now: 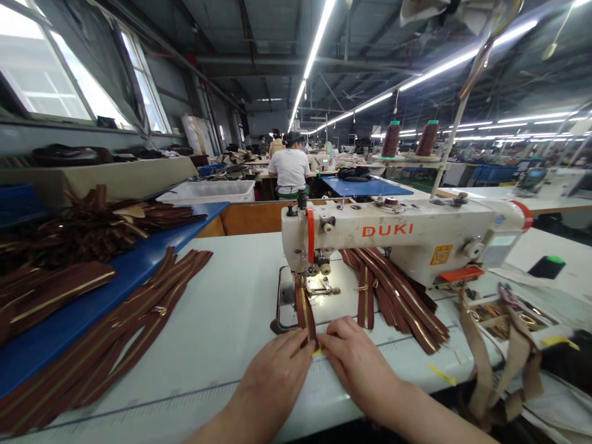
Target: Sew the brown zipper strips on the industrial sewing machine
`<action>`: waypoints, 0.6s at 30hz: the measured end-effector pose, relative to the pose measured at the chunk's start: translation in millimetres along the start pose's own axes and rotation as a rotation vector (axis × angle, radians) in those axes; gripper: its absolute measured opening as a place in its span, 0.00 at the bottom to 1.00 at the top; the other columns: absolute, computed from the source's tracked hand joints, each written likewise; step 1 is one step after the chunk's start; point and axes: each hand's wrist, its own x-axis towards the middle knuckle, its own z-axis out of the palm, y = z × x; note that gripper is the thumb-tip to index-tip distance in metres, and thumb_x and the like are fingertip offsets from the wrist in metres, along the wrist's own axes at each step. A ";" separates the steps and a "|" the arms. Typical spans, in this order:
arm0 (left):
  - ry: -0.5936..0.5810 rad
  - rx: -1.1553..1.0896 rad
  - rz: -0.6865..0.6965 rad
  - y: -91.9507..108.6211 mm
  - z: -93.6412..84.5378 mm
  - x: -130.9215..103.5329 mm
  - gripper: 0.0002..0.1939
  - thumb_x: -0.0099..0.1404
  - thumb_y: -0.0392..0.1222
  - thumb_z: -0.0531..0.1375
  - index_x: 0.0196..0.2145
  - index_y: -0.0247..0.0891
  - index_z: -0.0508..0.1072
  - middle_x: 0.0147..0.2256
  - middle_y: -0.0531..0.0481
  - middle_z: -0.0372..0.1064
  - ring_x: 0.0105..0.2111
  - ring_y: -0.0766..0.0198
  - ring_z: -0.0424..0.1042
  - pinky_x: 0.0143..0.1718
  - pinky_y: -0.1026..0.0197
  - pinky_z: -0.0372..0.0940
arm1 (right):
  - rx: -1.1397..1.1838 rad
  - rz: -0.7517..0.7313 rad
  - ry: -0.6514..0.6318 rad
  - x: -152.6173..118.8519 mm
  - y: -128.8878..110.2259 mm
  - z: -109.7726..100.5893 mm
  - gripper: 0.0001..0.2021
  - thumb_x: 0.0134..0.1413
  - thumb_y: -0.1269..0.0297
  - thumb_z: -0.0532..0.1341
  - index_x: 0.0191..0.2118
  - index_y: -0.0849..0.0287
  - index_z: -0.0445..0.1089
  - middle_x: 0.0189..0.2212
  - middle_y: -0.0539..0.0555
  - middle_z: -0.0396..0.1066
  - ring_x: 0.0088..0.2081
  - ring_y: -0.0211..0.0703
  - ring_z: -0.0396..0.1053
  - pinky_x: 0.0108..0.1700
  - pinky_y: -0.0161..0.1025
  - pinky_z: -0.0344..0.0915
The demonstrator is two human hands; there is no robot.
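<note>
A brown zipper strip (pixel 305 311) with gold teeth runs from under the needle area of the white sewing machine (pixel 342 229) toward me. My left hand (pixel 280 364) is closed at its near end, fingertips pressed on the left edge. From the right, my right hand (pixel 354 357) pinches the same end, the fingers bent together. The fingertips of both hands almost meet just above a ruler marking on the table edge. Right of the needle, more brown zippers (pixel 398 296) with gold teeth lie under the machine arm.
Long brown zippers (pixel 124 324) lie on the table at left, beside a blue surface (pixel 185 231) piled with brown pieces. At right stand a tray of small parts (pixel 504 320) and beige straps (pixel 478 364). A person (pixel 289 165) sits ahead, back turned.
</note>
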 end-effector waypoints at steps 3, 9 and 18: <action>0.033 -0.003 0.026 1.5 -1.2 1.9 0.18 0.69 0.32 0.44 0.44 0.31 0.72 0.43 0.40 0.73 0.45 0.56 0.71 0.46 0.53 0.69 | 0.005 -0.005 -0.010 -1.0 -0.4 -0.4 0.09 0.61 0.72 0.53 0.39 0.57 0.69 0.35 0.54 0.65 0.41 0.45 0.61 0.44 0.41 0.62; 0.073 -0.049 0.036 4.0 -6.3 2.9 0.17 0.69 0.32 0.45 0.44 0.33 0.72 0.42 0.42 0.74 0.45 0.58 0.71 0.47 0.54 0.69 | 0.045 -0.013 0.001 -0.5 0.1 -0.8 0.09 0.61 0.72 0.53 0.36 0.58 0.69 0.35 0.54 0.65 0.41 0.44 0.60 0.44 0.41 0.62; 0.066 -0.101 -0.145 -36.0 12.0 33.7 0.14 0.69 0.36 0.48 0.47 0.35 0.70 0.45 0.42 0.71 0.46 0.57 0.70 0.48 0.53 0.67 | 0.062 0.003 0.079 44.3 33.8 -7.7 0.11 0.56 0.77 0.55 0.37 0.60 0.74 0.34 0.57 0.68 0.39 0.45 0.63 0.42 0.41 0.62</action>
